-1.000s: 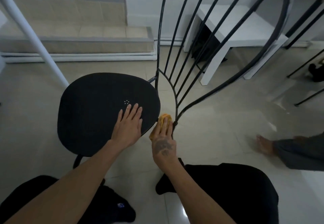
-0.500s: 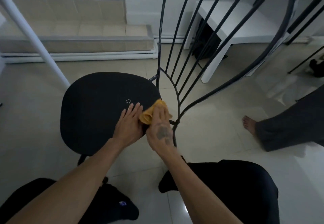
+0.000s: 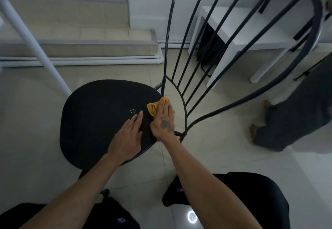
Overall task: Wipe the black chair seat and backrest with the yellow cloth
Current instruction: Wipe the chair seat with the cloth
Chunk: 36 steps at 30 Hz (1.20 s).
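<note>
The black chair seat [image 3: 97, 117] lies below me, round and dark. Its backrest [image 3: 203, 53] of thin black metal rods fans up and to the right. My right hand [image 3: 164, 121] presses the folded yellow cloth [image 3: 155, 106] onto the seat's right rim, close to where the rods meet the seat. My left hand [image 3: 128, 135] lies flat on the seat with fingers together, just left of the right hand, holding nothing.
A white low table [image 3: 251, 31] stands behind the backrest. A white pole [image 3: 34, 49] slants across the left. Tiled steps [image 3: 79, 36] rise at the back. Another person's bare feet and dark trousers [image 3: 287, 121] are on the floor at right. My knees are below.
My right hand has carried the cloth from the base of the backrest rods up onto the seat's right rim. The other person has stepped closer at the right. My left hand stays on the seat.
</note>
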Available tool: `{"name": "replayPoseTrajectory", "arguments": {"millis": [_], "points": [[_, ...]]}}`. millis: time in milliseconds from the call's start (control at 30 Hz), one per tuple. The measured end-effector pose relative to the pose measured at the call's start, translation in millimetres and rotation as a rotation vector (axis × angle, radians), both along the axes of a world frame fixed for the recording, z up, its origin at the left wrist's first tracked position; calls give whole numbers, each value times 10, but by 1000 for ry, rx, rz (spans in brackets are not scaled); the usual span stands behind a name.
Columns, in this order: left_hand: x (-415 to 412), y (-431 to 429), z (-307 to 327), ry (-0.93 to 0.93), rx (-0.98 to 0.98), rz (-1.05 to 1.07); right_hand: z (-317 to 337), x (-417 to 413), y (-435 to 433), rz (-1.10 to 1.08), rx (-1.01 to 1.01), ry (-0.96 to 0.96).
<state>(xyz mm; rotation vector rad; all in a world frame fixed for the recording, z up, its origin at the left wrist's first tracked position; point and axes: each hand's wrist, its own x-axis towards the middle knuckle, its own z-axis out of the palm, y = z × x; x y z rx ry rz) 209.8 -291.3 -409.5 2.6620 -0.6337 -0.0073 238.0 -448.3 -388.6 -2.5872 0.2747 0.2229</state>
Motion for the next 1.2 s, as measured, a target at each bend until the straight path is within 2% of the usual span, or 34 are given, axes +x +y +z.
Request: {"name": "replayPoseTrajectory", "arguments": {"millis": [67,233,300,433,600,700,833,967,1033,1100,1200], "points": [[9,-5,7,-15,-10,2,-20,-225,60,-37,37,-27],[9,12,-5,-5,-2,4,-129,-628,94,-19,-31,-103],[7,9,3,4,15,4,-140,-671,13,-58,-52,-60],[2,8,28,-5,24,13,-145,-873,-29,-27,-229,-5],[-13,-3,11,-11,31,12,-77,-627,42,-49,-347,105],[-28,-16,25,-24,32,12,-74,-557,11,-47,-396,107],[-38,-4,14,-17,17,14,-32,-823,61,-2,-315,71],[-25,-21,40,11,-9,31,188,-440,-74,-121,-6,144],[32,-21,144,113,-104,59,248,-262,-26,-165,94,153],[184,25,231,144,-140,58,224,-263,96,-139,97,133],[554,118,247,81,-26,103,97,-387,155,-123,29,56]]}}
